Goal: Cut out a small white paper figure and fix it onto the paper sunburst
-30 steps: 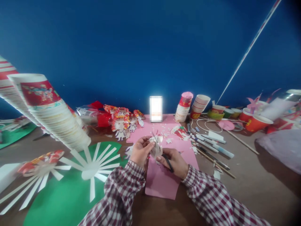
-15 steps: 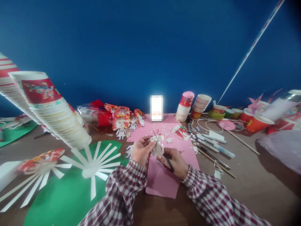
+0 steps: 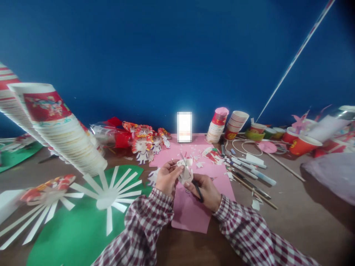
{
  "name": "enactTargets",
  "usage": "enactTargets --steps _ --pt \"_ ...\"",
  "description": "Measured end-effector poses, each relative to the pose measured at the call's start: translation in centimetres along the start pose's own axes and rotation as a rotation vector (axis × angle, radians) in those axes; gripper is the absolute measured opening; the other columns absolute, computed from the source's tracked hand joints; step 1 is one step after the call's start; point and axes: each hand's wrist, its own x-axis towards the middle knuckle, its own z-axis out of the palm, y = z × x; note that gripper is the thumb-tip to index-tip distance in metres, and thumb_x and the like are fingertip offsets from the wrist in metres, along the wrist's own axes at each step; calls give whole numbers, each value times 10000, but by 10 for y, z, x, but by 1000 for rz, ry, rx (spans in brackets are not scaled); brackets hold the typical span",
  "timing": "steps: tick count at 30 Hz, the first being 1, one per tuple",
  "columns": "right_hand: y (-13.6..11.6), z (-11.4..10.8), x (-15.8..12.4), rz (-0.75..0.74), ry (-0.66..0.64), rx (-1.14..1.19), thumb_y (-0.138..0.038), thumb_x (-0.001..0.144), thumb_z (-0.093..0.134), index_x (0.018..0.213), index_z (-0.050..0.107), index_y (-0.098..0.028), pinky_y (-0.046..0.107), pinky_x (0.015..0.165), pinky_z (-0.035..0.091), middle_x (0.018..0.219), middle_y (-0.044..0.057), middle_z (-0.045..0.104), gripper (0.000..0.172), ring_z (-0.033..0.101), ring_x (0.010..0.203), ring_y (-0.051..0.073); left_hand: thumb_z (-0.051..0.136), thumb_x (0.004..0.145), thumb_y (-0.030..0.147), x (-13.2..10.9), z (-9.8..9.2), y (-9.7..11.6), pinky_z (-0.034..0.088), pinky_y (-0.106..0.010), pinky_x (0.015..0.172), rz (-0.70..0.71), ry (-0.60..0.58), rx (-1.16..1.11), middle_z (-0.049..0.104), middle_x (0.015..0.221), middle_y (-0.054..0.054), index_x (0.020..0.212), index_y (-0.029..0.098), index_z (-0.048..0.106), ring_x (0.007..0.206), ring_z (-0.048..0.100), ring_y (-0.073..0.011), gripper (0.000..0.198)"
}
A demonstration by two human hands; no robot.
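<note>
Short of the table's (image 3: 291,218) back edge, the left hand (image 3: 167,178) pinches white paper (image 3: 185,176) and the right hand (image 3: 207,191) grips scissors (image 3: 198,191); turn the paper, not the scissors (curves come smoother).

A deep blue wall (image 3: 155,55) fills the upper half of the frame, crossed at upper right by a thin pale diagonal strip (image 3: 297,57). A pixelated white rectangle (image 3: 184,127) glows at centre. Below spreads a brown surface (image 3: 294,221).
</note>
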Motion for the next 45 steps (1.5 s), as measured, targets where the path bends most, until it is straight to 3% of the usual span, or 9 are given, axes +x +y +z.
enactTargets --steps 13,23,30,40,45 --pt "3 -5 1 2 -22 -2 -450 700 586 682 507 -135 176 385 209 500 -65 325 326 275 434 49 727 526 193 4 -5 4 457 -242 526 -82 -144 51 613 651 -10 910 135 505 552 584 -131 447" --pt "-1 -8 1 -2 -100 83 -472 688 592 671 495 -129 170 379 235 500 -58 375 356 329 421 47 669 600 145 4 -8 4 427 -208 485 -242 -280 -105 607 587 -43 756 95 572 506 555 -115 191" --pt "-3 -8 2 20 -121 162 -465 642 636 716 531 -117 168 383 250 501 -60 385 371 326 423 44 630 624 101 2 -6 4 437 -184 481 -256 -237 -152 594 562 -33 677 86 582 498 547 -96 73" --pt "0 -13 4 39 -179 181 -419 577 704 756 556 -108 173 405 271 520 -59 398 388 349 445 51 596 670 140 4 -11 3 454 -160 470 -379 -213 -150 627 641 -34 789 104 580 540 583 -97 125" --pt "-3 -16 4 38 -201 129 -418 565 711 786 564 -105 176 425 276 545 -53 417 411 349 468 52 594 666 138 3 -11 5 427 -149 420 -412 -200 -157 610 604 -31 757 110 566 510 568 -93 100"
